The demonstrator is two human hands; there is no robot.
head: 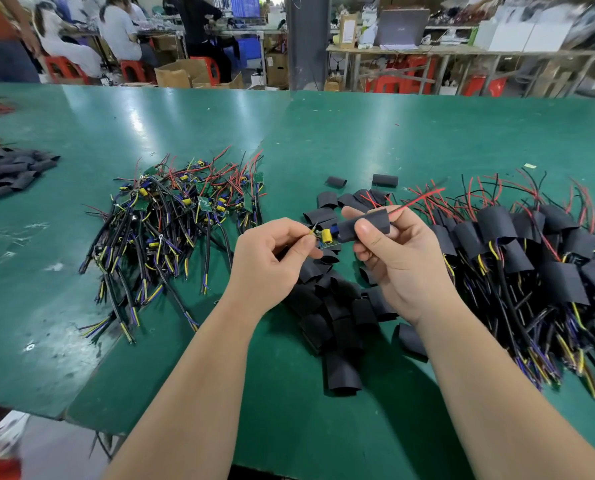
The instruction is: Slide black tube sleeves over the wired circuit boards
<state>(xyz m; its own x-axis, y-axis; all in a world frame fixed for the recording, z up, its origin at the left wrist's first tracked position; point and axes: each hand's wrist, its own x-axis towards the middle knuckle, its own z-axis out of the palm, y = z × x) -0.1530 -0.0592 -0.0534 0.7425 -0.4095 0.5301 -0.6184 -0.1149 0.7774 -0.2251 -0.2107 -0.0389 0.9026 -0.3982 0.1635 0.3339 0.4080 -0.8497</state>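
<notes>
Pinched wired circuit board (327, 237) by its wire end in left hand (275, 258); gripped black tube sleeve (365, 225), partly over board, in right hand (396, 258), red wire (417, 199) poking out. Held both above green desk (358, 133), between unsleeved pile (178, 216) and sleeved pile (531, 258).

Legible text: none, since the white print on the green circuit boards (204, 202), the mark on the grey laptop lid (401, 27) and the label on the brown carton (347, 29) are too small or blurred to read.

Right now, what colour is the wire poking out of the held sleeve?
Red wire; head view shows it.
</notes>
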